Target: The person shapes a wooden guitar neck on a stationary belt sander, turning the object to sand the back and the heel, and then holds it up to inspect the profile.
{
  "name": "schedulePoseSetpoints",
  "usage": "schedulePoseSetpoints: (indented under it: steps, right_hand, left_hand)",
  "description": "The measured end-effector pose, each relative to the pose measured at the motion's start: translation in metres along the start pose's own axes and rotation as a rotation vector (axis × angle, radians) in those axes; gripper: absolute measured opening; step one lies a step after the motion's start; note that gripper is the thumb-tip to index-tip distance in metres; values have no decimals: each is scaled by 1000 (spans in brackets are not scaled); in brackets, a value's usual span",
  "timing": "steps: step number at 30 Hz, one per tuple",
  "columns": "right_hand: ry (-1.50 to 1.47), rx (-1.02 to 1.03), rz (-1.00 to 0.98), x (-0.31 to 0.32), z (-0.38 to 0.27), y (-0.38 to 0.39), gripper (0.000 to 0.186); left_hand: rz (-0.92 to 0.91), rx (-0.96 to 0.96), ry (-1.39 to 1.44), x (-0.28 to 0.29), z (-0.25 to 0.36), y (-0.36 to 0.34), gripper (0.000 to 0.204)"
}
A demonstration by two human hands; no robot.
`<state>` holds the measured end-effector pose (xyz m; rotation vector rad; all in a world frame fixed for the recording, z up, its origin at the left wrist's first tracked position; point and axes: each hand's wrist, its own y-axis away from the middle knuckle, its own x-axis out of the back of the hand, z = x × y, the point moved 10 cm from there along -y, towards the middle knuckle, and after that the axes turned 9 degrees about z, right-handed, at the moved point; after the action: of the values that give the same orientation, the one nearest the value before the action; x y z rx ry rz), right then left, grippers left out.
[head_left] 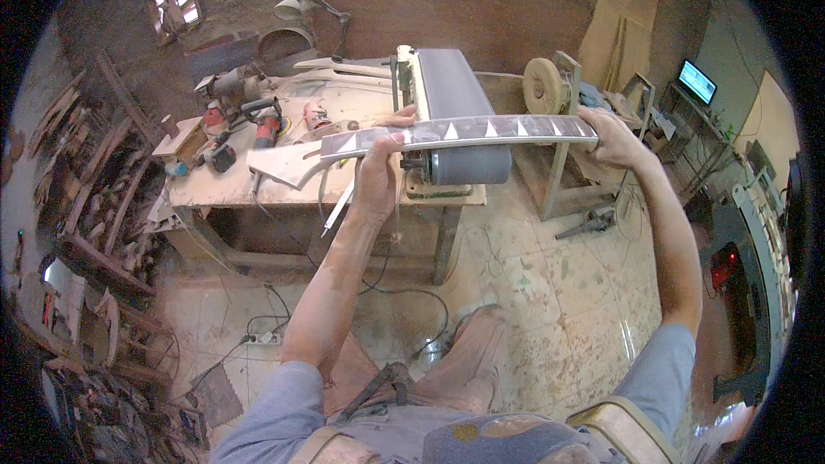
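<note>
A guitar neck [507,128] lies sideways across my view, its dark fretboard set with pale triangular inlays and its bare wooden headstock pointing left. My left hand [378,174] grips it near the headstock end, thumb over the front edge and fingers showing behind. Around the far right end of the neck my right hand [613,139] is closed. Directly beneath and behind the neck stands a belt sander [451,82] with a wide grey belt; its front roller [469,167] shows below the neck. Whether the neck touches the belt is hidden.
The wooden workbench [206,192] carries an angle grinder [268,125], other power tools and a desk lamp [290,7]. Right of the sander is a buffing wheel [543,86] on a wooden frame. Cables and a power strip [265,338] lie on the tiled floor. Wood pieces fill the left shelves.
</note>
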<state>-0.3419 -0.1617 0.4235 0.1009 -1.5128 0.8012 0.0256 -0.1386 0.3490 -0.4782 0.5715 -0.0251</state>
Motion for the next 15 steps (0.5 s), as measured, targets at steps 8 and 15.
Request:
schedulePoseSetpoints:
  steps: [8,15]
  right_hand:
    - [362,18,677,37,-37,28,45]
    - [-164,-74,-101,3,-43,-11,43]
  left_hand:
    - [-318,-18,112,-20,8,-18,45]
    - [-33,-93,63,29,19,-3,36]
